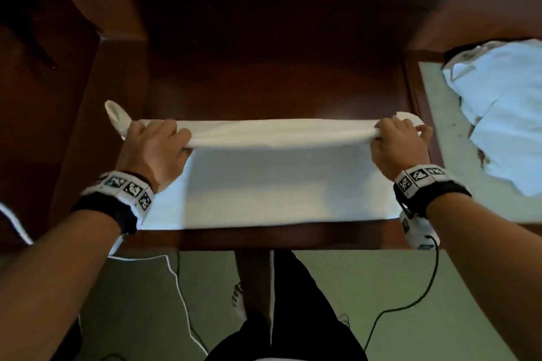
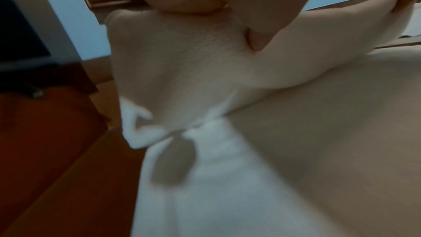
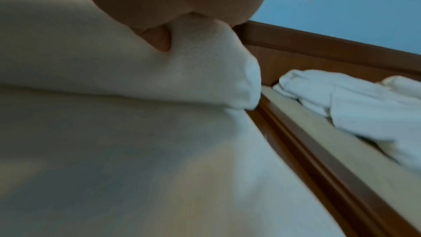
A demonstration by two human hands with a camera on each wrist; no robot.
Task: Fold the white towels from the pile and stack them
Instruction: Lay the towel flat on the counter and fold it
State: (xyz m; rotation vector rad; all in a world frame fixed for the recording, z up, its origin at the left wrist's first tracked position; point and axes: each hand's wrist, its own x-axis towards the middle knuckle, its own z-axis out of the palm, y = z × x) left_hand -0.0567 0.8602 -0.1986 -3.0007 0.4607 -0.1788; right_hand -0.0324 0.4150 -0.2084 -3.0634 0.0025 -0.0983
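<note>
the white towel (image 1: 264, 184) is spread on the dark table (image 1: 264, 53), its far edge gripped by the left hand (image 1: 152, 149) and right hand (image 1: 396, 149), fingers curled round it, the pile (image 1: 504, 114) lying to the right.

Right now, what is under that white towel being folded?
The towel lies on a dark wooden table, which shows around its edges. Both hands, left and right, lift its far edge. Whatever sits beneath the flat part is covered.

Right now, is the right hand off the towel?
No. In the head view the right hand grips the far fold of the towel, opposite the left hand.
</note>
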